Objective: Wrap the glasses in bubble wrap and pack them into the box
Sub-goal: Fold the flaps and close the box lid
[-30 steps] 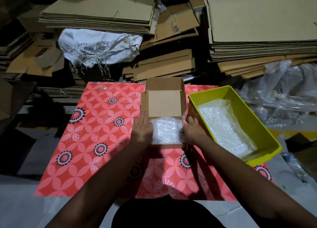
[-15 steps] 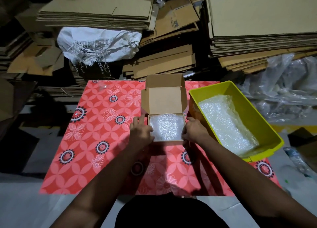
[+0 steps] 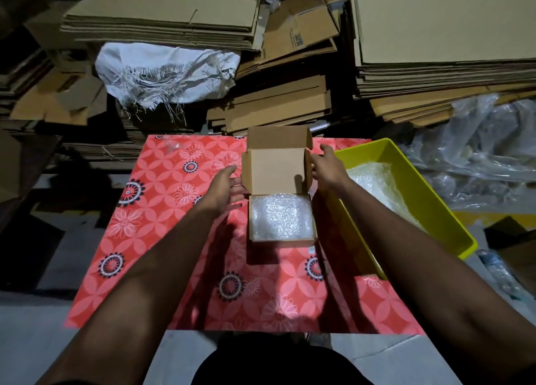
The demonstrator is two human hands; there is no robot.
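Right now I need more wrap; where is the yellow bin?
In the head view, the yellow bin sits right of the cardboard box, on the red mat's right edge.

No legible text is found. Dark print is seen on a flattened carton (image 3: 297,38). It is too small to be read.

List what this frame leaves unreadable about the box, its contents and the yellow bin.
- Head view: bubble wrap fills the box, hiding any glasses inside.
- Right hand fingertips hidden behind the lid flap; grip unclear.
- Yellow bin: bottom covered by more wrap.
- Print on a background carton: too small.
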